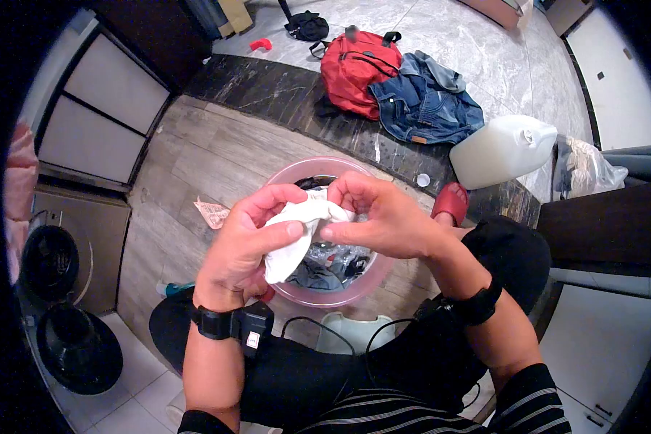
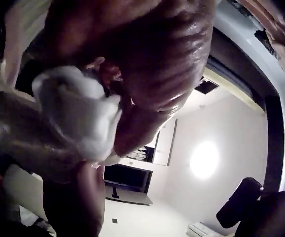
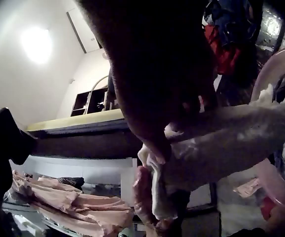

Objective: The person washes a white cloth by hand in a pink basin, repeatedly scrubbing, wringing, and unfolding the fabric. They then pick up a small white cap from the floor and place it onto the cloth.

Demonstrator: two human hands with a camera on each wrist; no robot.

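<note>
A wet-looking white sock (image 1: 289, 242) is stretched between my two hands above a pink basin (image 1: 327, 297). My left hand (image 1: 228, 242) grips the sock's near part, thumb on top. Pinched between the thumb and fingers of my right hand (image 1: 390, 220) is the other side of the sock. The right wrist view shows the sock (image 3: 226, 148) hanging out long toward the basin. Seen from the left wrist, the sock (image 2: 78, 113) is bunched by the fingers. Dark and grey clothes (image 1: 315, 275) lie in water inside the basin.
Beyond the basin, a red backpack (image 1: 358, 69) and a denim jacket (image 1: 430, 98) lie on a dark stone step (image 1: 267, 94). A large white jug (image 1: 495, 152) stands right of them, with a small cap (image 1: 422, 180) nearby. A red slipper (image 1: 450, 204) is at the right.
</note>
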